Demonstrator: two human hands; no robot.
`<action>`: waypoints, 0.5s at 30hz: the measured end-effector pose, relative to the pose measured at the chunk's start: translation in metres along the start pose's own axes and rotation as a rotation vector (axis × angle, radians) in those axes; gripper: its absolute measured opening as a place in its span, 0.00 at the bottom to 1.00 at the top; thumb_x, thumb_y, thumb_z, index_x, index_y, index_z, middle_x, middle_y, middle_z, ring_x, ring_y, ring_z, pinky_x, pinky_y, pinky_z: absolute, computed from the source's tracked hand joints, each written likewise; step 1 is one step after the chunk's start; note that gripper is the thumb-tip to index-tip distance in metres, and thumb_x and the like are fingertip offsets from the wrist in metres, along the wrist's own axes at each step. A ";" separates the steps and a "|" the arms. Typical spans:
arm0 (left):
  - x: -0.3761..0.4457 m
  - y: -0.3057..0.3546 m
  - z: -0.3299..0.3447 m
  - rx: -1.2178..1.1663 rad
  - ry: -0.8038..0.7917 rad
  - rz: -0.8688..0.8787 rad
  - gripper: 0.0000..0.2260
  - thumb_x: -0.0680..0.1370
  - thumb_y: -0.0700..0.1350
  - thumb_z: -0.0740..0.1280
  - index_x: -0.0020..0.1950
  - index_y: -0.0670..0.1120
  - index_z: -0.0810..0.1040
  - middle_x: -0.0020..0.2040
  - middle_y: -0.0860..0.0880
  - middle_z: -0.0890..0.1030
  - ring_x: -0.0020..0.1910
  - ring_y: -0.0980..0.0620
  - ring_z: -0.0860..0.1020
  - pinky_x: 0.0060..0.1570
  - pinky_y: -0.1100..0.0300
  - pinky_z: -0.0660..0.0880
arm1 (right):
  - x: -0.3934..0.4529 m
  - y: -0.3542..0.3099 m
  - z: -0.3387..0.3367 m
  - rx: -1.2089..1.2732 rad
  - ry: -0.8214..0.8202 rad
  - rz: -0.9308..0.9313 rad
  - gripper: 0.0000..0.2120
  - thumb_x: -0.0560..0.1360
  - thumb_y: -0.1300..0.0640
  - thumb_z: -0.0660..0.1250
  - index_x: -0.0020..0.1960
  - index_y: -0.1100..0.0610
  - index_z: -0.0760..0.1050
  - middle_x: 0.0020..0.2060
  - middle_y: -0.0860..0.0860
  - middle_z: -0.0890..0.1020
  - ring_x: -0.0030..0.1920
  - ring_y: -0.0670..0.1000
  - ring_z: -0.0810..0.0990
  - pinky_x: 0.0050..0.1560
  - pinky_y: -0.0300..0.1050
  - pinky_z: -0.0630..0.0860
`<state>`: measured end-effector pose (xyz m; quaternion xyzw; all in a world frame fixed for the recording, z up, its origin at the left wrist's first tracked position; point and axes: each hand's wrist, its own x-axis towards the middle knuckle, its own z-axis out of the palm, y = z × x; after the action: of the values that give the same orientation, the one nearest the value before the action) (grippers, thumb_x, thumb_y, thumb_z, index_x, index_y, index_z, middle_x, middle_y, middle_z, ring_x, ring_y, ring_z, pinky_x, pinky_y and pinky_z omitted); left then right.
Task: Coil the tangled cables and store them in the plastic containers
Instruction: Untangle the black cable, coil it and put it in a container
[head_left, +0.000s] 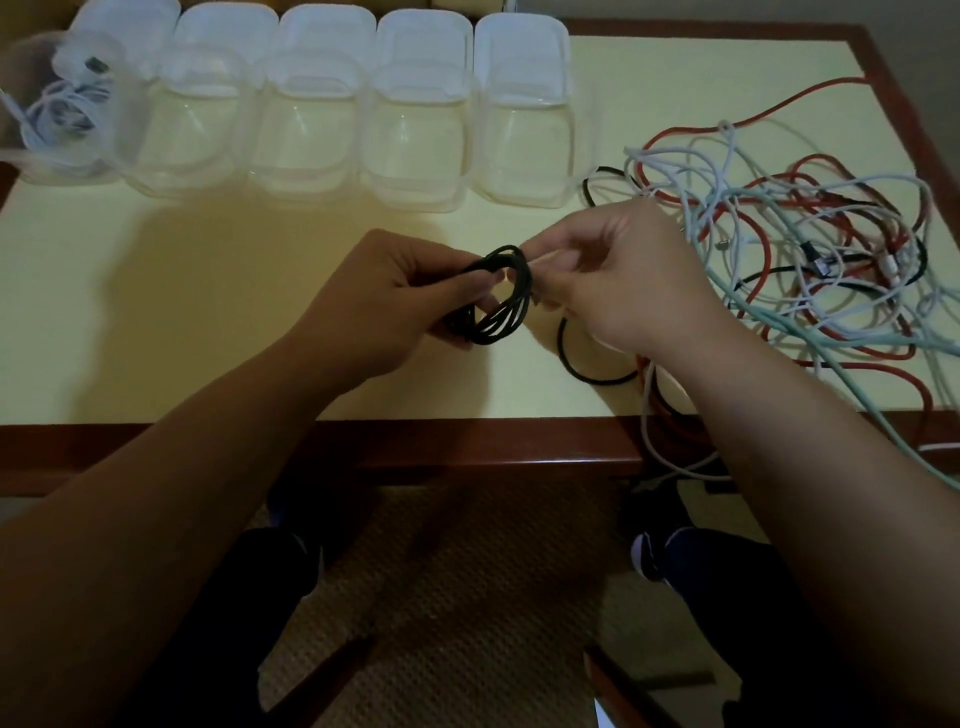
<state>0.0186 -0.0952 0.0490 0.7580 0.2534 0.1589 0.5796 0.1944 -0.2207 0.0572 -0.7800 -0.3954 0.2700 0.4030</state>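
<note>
Pale yellow tabletop (260, 291) with a dark wooden rim spreads out under my arms, and a row of clear plastic containers (415, 140) stands along its far side; the leftmost container (62, 109) already holds a coiled white cable, while the others look bare as far as I can tell.

Between my hands, just above the table, I hold the black cable coil (498, 296). My left hand (384, 306) grips the bundle of loops, thumb over the top and fingers curled beneath. My right hand (618, 275) pinches the coil's near-right edge, though what exactly sits between those fingertips is too small to make out. A loose black tail (587, 371) curves on the table below my right wrist, so I judge a little winding remains.

This cable is thin, light and limp. It will spring open if my grip loosens, so I should keep all the loops pinched together at one spot and carry it that way to a container.

To my right lies the tangled pile (810, 249) of red, white, mint-green and black cables, some strands trailing over the table's near edge.
</note>
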 end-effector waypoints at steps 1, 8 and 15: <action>0.000 -0.001 0.001 0.022 0.036 0.019 0.06 0.81 0.39 0.70 0.49 0.48 0.87 0.39 0.50 0.86 0.38 0.52 0.85 0.40 0.56 0.83 | -0.001 -0.003 0.002 0.154 -0.051 0.076 0.04 0.78 0.57 0.75 0.51 0.55 0.87 0.38 0.55 0.88 0.37 0.50 0.87 0.43 0.50 0.85; -0.004 -0.003 0.005 0.285 0.266 0.215 0.07 0.80 0.42 0.72 0.57 0.50 0.86 0.42 0.53 0.87 0.36 0.54 0.85 0.40 0.53 0.83 | -0.006 -0.019 0.012 0.841 -0.307 0.533 0.11 0.82 0.58 0.62 0.54 0.63 0.81 0.43 0.59 0.87 0.45 0.55 0.87 0.48 0.47 0.86; -0.008 -0.004 0.013 0.447 0.223 0.336 0.08 0.80 0.43 0.70 0.55 0.49 0.88 0.36 0.53 0.85 0.32 0.53 0.80 0.31 0.62 0.72 | -0.010 -0.016 0.020 0.410 -0.245 0.313 0.12 0.75 0.54 0.78 0.50 0.59 0.79 0.42 0.58 0.85 0.45 0.59 0.88 0.51 0.54 0.86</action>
<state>0.0184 -0.1094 0.0417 0.8761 0.2154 0.2749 0.3325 0.1675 -0.2150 0.0606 -0.6953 -0.2531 0.4955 0.4549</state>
